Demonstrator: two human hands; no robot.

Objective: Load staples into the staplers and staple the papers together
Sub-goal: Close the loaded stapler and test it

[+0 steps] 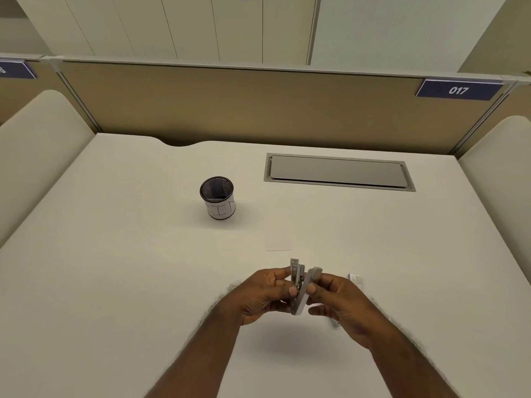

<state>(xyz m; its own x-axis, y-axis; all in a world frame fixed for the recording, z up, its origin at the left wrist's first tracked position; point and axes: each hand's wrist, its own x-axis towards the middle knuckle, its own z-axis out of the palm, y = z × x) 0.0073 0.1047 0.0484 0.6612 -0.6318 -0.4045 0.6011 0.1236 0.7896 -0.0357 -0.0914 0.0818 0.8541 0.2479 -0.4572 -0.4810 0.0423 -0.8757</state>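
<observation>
A small grey stapler (300, 285) is held above the white desk, hinged open so its metal staple channel stands apart from its grey top cover. My left hand (263, 297) grips the metal channel side. My right hand (336, 300) pinches the cover from the right. A small white slip of paper (278, 241) lies flat on the desk just beyond the stapler. A small white staple box (356, 280) lies on the desk behind my right hand. A thin grey object (335, 323) pokes out under my right hand; what it is I cannot tell.
A black mesh pen cup (217, 201) with a white paper band stands mid-desk to the left. A grey cable hatch (339, 172) is set into the desk at the back right. Beige partitions wall the desk at the back and on both sides.
</observation>
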